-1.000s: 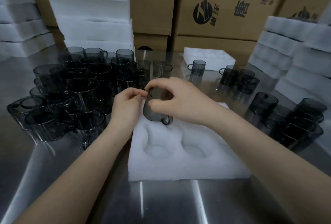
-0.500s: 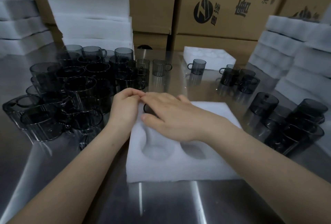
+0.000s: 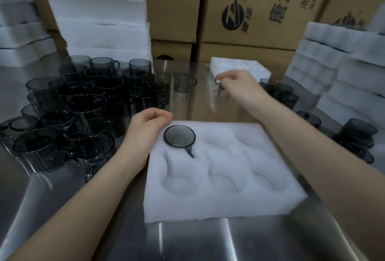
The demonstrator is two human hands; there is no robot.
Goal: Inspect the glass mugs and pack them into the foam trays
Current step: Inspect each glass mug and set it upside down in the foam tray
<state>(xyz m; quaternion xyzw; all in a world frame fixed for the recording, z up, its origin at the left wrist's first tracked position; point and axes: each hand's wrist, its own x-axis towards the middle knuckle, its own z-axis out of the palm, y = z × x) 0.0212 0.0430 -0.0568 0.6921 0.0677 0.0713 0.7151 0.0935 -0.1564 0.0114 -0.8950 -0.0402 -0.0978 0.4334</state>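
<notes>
Matt white foam, smoked glass, brushed metal and brown cardboard.

The foam tray point(image 3: 210, 208) is seen to be of soft white foam, matt and faintly fibrous. The packed mug point(image 3: 179, 137) in its far left pocket is of smoke-grey transparent glass, smooth and glossy, with a bright rim. The same dark glossy glass is seen in the crowded mugs point(image 3: 79, 110) left of the tray and in the far mug point(image 3: 221, 88) behind it. Under the tray, the table point(image 3: 187, 240) is of brushed metal, polished enough for streaks of light to be reflected. Behind the tray, matt brown cardboard boxes point(image 3: 260, 37) printed in black are stacked, flanked by foam stacks point(image 3: 100, 20) of the same matt white.
</notes>
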